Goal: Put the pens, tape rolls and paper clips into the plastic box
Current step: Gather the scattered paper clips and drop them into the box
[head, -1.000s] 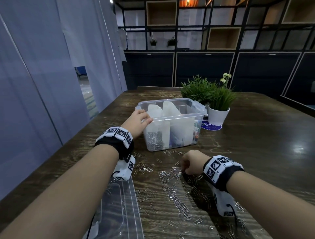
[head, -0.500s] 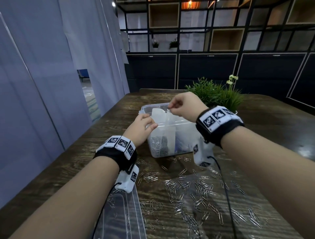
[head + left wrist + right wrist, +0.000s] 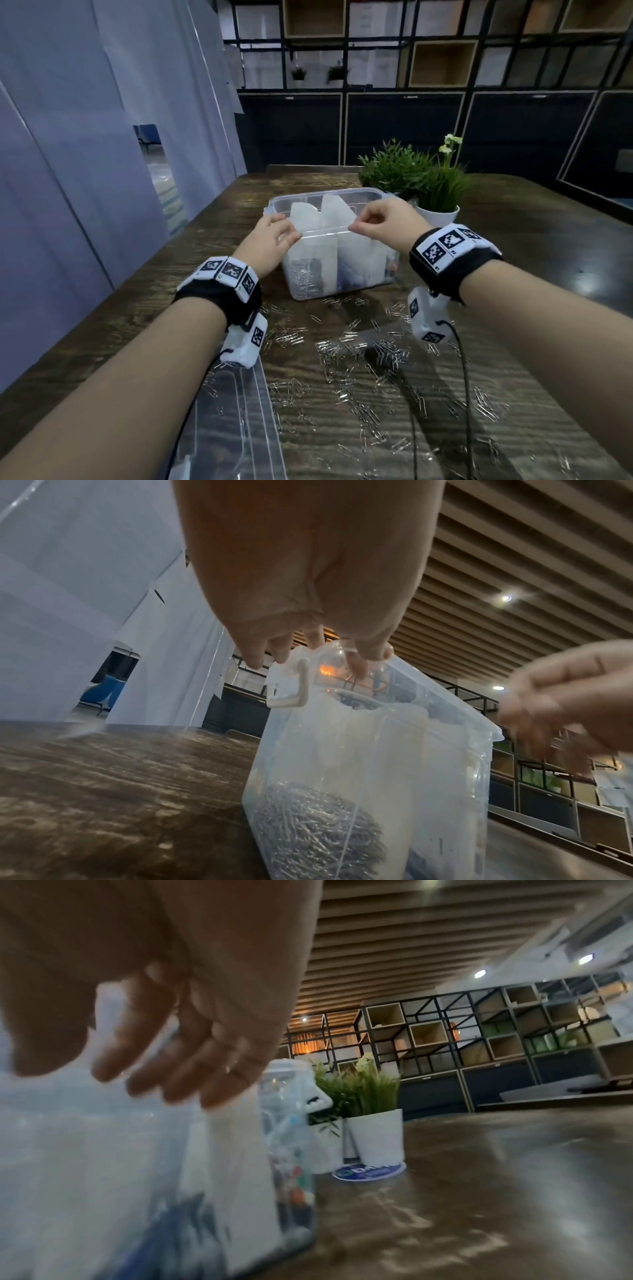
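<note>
Loose clips [image 3: 363,356] were scattered on the table [image 3: 513,274] below and nearer than both hands. Beyond them stood the box [image 3: 329,274], more clips heaped in its left compartment. Its near rim was gripped at the left corner by the left hand [image 3: 270,240]. The right hand [image 3: 383,222] was held over the rim's right end, fingertips pinched together; what they pinched could not be told. The loose clips were judged nearer the right hand.

An office: cube shelving [image 3: 442,61] over dark cabinets [image 3: 404,126], a long wooden table [image 3: 513,246], slatted ceiling [image 3: 411,934].
</note>
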Available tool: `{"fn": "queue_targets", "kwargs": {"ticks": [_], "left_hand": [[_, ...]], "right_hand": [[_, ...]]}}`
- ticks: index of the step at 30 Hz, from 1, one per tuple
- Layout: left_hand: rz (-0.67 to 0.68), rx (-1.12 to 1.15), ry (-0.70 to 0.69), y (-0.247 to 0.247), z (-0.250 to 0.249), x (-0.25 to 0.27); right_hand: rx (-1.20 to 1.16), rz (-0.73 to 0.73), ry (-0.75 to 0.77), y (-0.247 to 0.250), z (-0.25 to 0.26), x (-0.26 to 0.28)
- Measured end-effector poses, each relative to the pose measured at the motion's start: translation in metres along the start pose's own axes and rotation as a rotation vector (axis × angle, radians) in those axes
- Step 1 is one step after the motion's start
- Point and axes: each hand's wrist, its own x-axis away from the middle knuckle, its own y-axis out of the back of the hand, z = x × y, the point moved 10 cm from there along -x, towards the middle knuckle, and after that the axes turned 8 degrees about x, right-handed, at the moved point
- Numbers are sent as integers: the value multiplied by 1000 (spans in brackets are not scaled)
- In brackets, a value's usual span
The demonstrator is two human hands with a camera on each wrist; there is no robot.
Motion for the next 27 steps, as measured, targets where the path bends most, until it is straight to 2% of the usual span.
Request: {"fn": "queue_targets", "kwargs": {"ticks": [5,9,11,16,27], "left_hand": [[5,-14,13,0,-3,1],[16,-29,25,-1,-5,2],[18,-27,32,-1,-5,2],[21,-6,42,-1,-4,2],[15,4,42,-2,-5,4]], "right_hand": [[332,592,-189,-70,-63,74],[406,787,-182,-102,-76,113],[475,819,-114,-114,-69,117],[521,734,16,-117,-44,110],[435,653,22,-109,-49,108]]}}
